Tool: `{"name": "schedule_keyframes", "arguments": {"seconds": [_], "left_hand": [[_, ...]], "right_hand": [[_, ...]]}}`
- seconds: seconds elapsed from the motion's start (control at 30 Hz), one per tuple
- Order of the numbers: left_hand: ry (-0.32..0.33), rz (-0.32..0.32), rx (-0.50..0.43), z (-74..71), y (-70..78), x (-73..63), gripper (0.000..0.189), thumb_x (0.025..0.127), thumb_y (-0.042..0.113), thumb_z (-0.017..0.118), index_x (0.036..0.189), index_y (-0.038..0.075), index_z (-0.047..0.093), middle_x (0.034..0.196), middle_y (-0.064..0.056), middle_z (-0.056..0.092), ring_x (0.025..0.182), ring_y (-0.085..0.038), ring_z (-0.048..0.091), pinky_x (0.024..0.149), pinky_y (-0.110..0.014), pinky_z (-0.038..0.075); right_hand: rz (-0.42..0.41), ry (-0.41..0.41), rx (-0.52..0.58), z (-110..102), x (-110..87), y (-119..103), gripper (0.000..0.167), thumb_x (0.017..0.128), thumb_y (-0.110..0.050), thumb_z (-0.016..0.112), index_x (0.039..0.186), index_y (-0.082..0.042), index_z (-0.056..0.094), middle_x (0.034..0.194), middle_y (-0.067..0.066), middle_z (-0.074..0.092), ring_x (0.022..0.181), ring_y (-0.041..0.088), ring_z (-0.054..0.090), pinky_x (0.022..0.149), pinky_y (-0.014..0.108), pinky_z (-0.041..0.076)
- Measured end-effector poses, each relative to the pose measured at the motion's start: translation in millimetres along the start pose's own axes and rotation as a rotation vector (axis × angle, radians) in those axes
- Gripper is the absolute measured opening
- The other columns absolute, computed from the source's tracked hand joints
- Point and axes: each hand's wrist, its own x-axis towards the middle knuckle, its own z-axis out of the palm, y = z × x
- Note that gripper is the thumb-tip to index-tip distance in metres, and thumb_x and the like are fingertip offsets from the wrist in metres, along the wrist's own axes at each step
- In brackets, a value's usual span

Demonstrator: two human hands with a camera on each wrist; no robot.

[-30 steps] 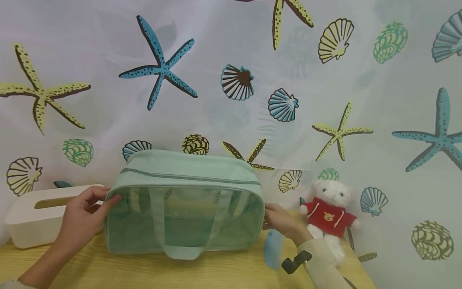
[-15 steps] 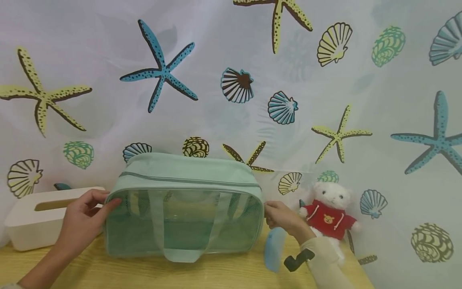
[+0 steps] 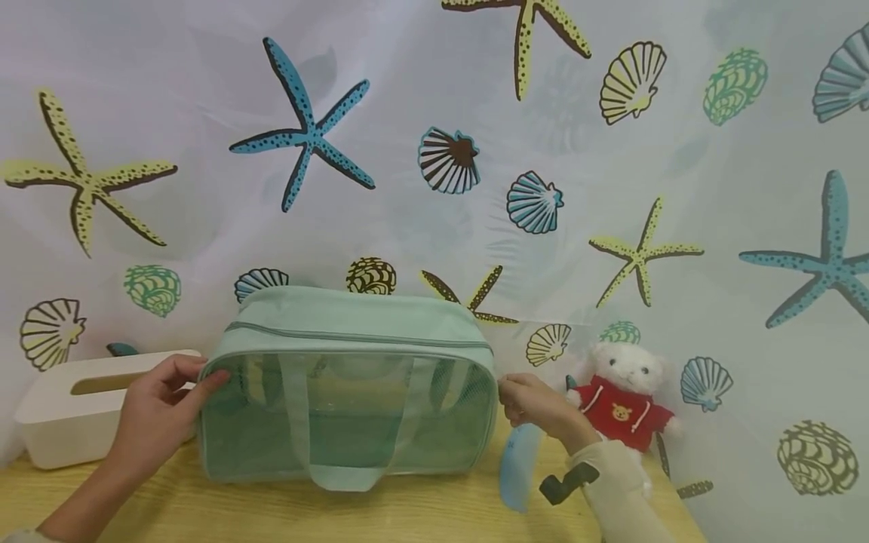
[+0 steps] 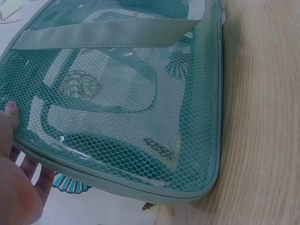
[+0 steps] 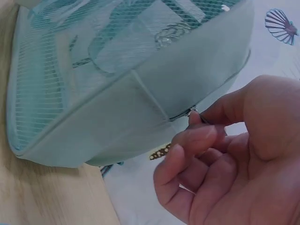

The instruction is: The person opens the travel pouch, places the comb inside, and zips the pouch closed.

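Observation:
A pale green zip bag (image 3: 353, 392) with a see-through mesh front and a strap handle (image 3: 346, 477) stands upright on the wooden table. My left hand (image 3: 156, 403) grips its upper left edge; in the left wrist view the thumb (image 4: 11, 112) lies on the front and the other fingers go behind. At the bag's right end, my right hand (image 3: 539, 407) pinches the small zipper pull (image 5: 193, 111) between thumb and forefinger, the other fingers curled. The zipper (image 3: 380, 343) runs along the top and looks shut across the front.
A white tissue box (image 3: 68, 422) stands behind my left hand. A light blue flat object (image 3: 519, 467) lies below my right wrist. To the right, a white teddy bear (image 3: 621, 400) in a red hoodie sits against the shell-and-starfish patterned curtain (image 3: 421, 68).
My right hand has shifted slightly and its fingers have curled in closer at the bag's right end. The left hand keeps its grip, and the bag stays in place.

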Motion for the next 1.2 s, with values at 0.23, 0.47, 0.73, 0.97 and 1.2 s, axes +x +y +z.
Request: {"name": "schedule_keyframes", "arguments": {"seconds": [0.23,0.47,0.73,0.97,1.2], "left_hand": [[-0.010,0.004,-0.015,2.5,4.9,-3.0,0.009,0.096,-0.001,0.069,0.100,-0.007,0.063,0.099,0.023,0.065,0.092,0.010,0.066,0.071,-0.010,0.055],[-0.014,0.001,-0.020,1.3,0.3,-2.9,0.010,0.096,0.000,0.069,0.102,-0.006,0.063,0.101,0.023,0.065,0.092,0.010,0.066,0.069,-0.011,0.055],[-0.018,0.003,-0.025,1.5,-1.0,-3.2,0.009,0.096,-0.001,0.069,0.102,-0.006,0.064,0.100,0.022,0.065,0.092,0.009,0.066,0.071,-0.010,0.055],[-0.017,-0.022,-0.004,1.0,0.7,-8.6,0.010,0.097,0.003,0.069,0.101,-0.004,0.064,0.098,0.025,0.065,0.092,0.010,0.065,0.072,-0.009,0.055],[-0.015,-0.012,-0.013,0.1,-0.5,-4.5,0.011,0.096,0.002,0.070,0.101,-0.005,0.064,0.101,0.023,0.066,0.094,0.009,0.065,0.073,-0.009,0.054]], "right_hand": [[-0.002,-0.009,0.016,-4,-2.7,-5,0.031,0.108,-0.021,0.042,0.079,-0.012,0.041,0.066,-0.004,0.032,0.061,0.013,0.032,0.065,0.030,0.039],[-0.032,-0.004,0.031,-8,-9.6,-20,0.028,0.108,-0.019,0.042,0.082,-0.010,0.043,0.065,-0.005,0.032,0.061,0.012,0.032,0.064,0.028,0.038],[-0.032,0.023,-0.002,-13,-12.3,-37,0.024,0.108,-0.019,0.042,0.086,-0.009,0.048,0.069,-0.003,0.035,0.063,0.013,0.034,0.066,0.029,0.039],[-0.047,0.023,0.011,-15,-11.4,-44,0.025,0.109,-0.018,0.039,0.087,-0.008,0.046,0.069,-0.003,0.034,0.062,0.014,0.033,0.064,0.029,0.037],[-0.082,0.035,0.007,-17,-9.4,-56,0.027,0.108,-0.017,0.040,0.083,-0.008,0.044,0.067,-0.003,0.032,0.061,0.015,0.034,0.062,0.028,0.036]]}}
